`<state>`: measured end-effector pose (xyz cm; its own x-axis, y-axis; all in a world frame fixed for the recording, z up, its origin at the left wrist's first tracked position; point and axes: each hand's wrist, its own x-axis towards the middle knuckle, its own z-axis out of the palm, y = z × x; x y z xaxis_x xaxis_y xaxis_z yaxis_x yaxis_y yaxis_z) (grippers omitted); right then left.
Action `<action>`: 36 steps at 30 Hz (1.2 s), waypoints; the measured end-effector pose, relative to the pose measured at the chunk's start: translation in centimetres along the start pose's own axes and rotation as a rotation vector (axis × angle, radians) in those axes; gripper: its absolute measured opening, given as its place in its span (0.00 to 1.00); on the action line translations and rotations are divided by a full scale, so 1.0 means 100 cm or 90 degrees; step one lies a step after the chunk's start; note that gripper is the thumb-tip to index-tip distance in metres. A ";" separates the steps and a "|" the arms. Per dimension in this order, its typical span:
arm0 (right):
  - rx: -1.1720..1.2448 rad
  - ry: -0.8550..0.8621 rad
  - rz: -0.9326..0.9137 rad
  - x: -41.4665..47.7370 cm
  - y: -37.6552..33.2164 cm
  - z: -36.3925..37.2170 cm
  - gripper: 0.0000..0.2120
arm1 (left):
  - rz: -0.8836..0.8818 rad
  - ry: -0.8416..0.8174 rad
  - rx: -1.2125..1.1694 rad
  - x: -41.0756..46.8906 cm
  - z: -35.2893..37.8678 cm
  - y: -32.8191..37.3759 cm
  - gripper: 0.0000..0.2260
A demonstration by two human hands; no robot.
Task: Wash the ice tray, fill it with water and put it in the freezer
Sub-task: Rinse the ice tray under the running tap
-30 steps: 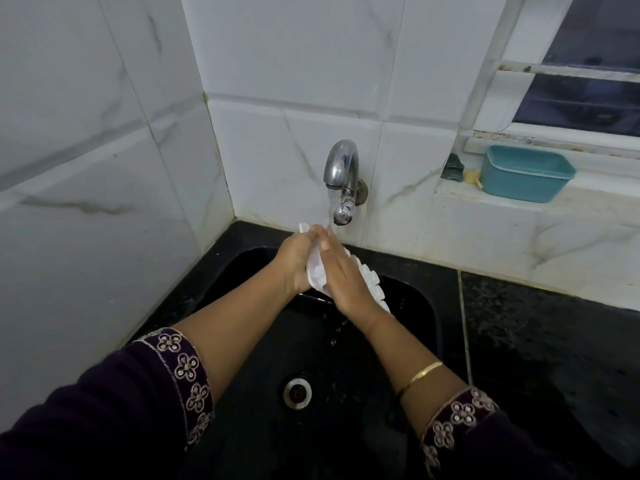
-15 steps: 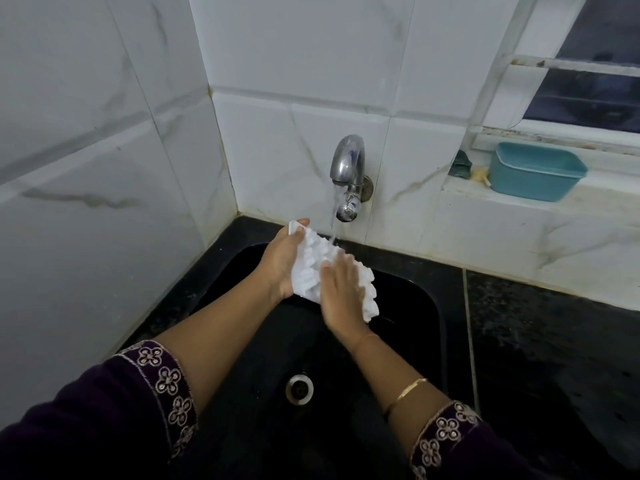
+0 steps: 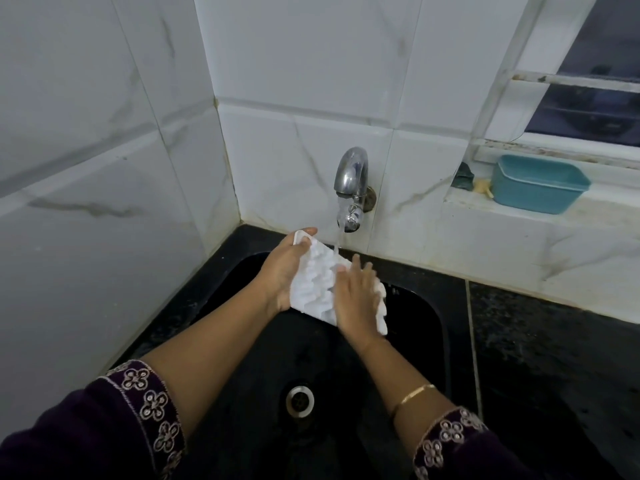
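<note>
The white ice tray (image 3: pixel 317 277) is held tilted over the black sink (image 3: pixel 419 341), its bumpy underside facing me. My left hand (image 3: pixel 284 268) grips its left end, thumb over the top corner. My right hand (image 3: pixel 356 299) lies flat across the tray's right half with fingers straight, hiding part of it. A thin stream of water falls from the steel tap (image 3: pixel 351 188) onto the tray's upper edge.
The sink drain (image 3: pixel 300 400) lies below my arms. Black stone counter (image 3: pixel 554 358) extends right of the sink. A teal plastic tub (image 3: pixel 540 183) and a small scrub piece (image 3: pixel 464 174) sit on the window ledge. White tiled walls close in on the left and back.
The tray has turned more toward me and dropped slightly under the tap. My right hand has slid down along it, from the top to its right half.
</note>
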<state>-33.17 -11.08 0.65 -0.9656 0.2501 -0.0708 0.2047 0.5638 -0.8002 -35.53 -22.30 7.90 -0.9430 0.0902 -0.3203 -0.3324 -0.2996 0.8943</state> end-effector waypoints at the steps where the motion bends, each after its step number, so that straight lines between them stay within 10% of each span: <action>1: -0.001 -0.041 -0.046 -0.009 -0.008 0.005 0.26 | 0.005 0.016 -0.001 0.000 0.002 -0.001 0.08; 6: 0.312 -0.041 -0.150 -0.002 -0.045 0.011 0.21 | 0.051 -0.033 0.152 -0.008 0.022 -0.011 0.08; 10: 0.419 -0.039 -0.005 0.050 0.007 0.011 0.24 | 0.047 -0.058 0.182 -0.013 0.034 -0.001 0.09; 14: 0.329 -0.019 0.134 0.087 0.110 0.048 0.32 | 0.022 -0.057 0.171 -0.009 0.033 0.009 0.10; 24: 0.415 -0.056 0.044 0.007 -0.008 0.027 0.42 | 0.010 0.024 0.141 -0.002 0.034 -0.010 0.07; 31: 0.566 -0.074 0.028 0.025 -0.019 0.004 0.31 | 0.071 -0.032 0.168 -0.005 0.042 0.002 0.07; 36: 0.283 0.038 0.025 0.040 0.016 -0.006 0.22 | 0.020 -0.072 0.092 -0.006 0.028 0.013 0.08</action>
<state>-36.64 -8.72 -0.53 -0.9452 0.3159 -0.0818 0.1390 0.1628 -0.9768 -35.48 -20.07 10.16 -0.9461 0.1921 -0.2609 -0.2932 -0.1647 0.9418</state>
